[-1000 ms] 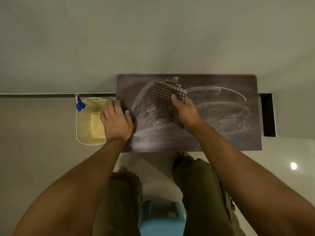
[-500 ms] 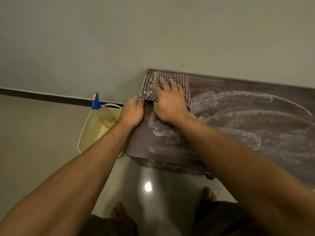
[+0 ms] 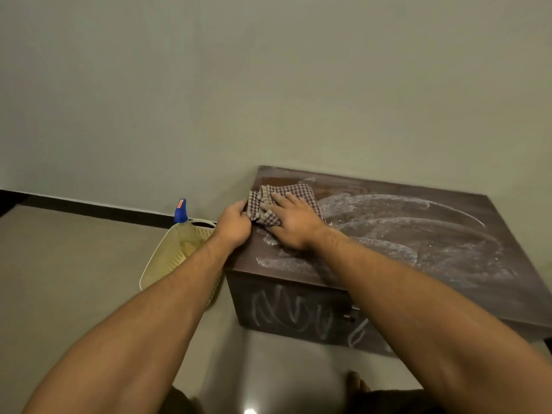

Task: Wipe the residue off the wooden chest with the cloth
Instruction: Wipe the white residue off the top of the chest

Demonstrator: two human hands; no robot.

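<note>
A dark wooden chest stands against the wall, its top smeared with curved streaks of white residue and its front scribbled with white marks. A brown-and-white checked cloth lies bunched at the top's far left corner. My right hand presses flat on the cloth, fingers spread. My left hand curls over the chest's left edge and pinches the cloth's left end.
A cream perforated plastic basket sits on the floor left of the chest, holding a spray bottle with a blue nozzle. A pale wall with a dark skirting strip runs behind. Glossy floor tiles lie in front, with my feet at the bottom.
The view has pulled back and now shows the chest's front. My right hand has slid the cloth slightly toward me along the left edge, bunching it; my left hand now grips the cloth's end.
</note>
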